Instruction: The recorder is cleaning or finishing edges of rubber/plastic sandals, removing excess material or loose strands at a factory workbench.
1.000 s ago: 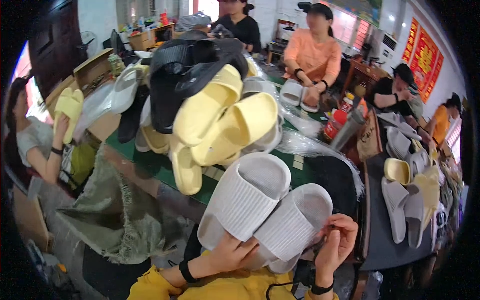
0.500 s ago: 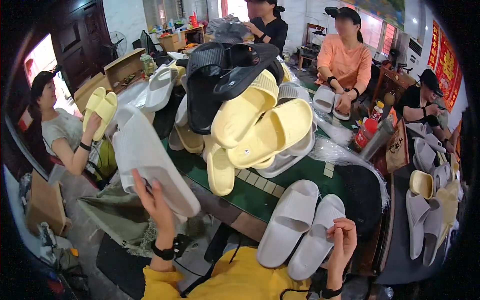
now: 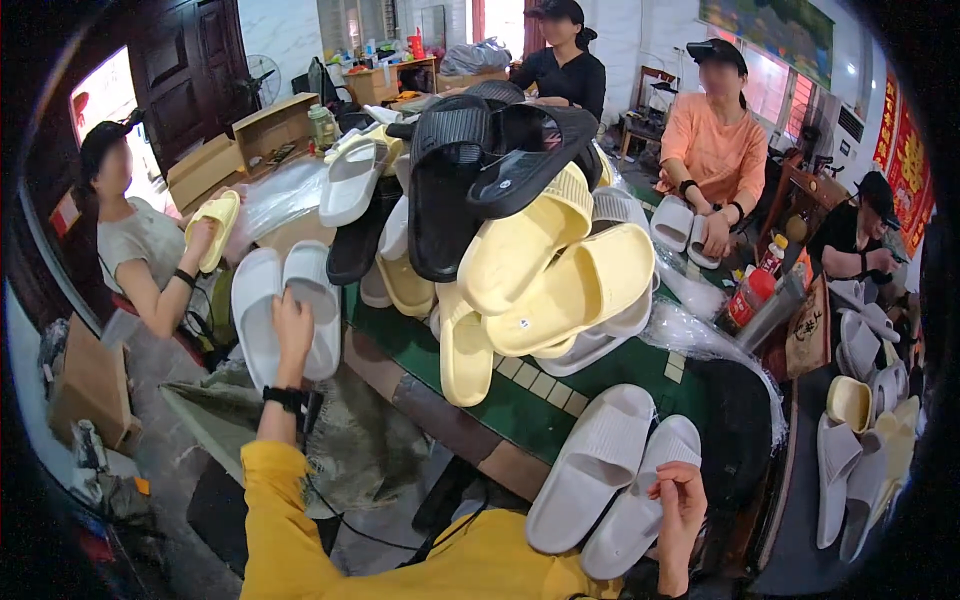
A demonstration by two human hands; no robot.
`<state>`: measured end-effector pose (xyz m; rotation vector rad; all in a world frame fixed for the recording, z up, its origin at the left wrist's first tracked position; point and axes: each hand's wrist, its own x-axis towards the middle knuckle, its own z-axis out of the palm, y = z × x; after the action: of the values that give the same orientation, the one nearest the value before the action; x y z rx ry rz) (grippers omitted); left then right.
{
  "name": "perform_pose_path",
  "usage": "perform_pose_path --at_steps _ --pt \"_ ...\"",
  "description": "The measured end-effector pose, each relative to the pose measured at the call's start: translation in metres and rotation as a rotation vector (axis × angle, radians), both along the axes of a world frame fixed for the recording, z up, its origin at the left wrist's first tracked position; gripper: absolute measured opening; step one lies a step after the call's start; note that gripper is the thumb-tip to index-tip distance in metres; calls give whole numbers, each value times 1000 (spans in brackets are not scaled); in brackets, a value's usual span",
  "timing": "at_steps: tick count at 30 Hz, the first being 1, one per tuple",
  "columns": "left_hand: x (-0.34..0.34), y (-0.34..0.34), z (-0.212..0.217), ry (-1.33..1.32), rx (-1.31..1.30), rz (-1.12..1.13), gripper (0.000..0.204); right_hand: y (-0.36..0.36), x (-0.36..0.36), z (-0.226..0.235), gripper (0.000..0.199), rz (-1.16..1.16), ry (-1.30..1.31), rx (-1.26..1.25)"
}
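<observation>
Light-grey plastic-looking slippers [image 3: 258, 320], paired, are pinched in the left hand's [image 3: 293, 325] grip, left of the black and pale-yellow slipper heap [image 3: 520, 245]. Right and nearside of the heap sits another light-grey ribbed pair [image 3: 592, 470]; the right hand's [image 3: 682, 505] grip there is unclear. Slack left fingers could drop one slipper.

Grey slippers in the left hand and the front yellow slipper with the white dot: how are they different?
The grey slippers are light grey, but the yellow slipper is pale yellow. There are two grey slippers, side by side; the yellow slipper is just one. The left hand holds the grey slippers, while the yellow slipper lies on the pile. All are slippers.
</observation>
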<state>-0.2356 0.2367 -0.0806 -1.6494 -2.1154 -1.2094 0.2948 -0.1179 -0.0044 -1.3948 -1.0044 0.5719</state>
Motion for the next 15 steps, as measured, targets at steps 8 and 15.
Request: perform_pose_path --at_steps 8,15 --pt "-5 99 13 -183 -74 -337 49 8 3 35 14 230 -121 -118" --pt "2 70 5 3 -291 -372 46 51 14 71 28 536 -466 -214"
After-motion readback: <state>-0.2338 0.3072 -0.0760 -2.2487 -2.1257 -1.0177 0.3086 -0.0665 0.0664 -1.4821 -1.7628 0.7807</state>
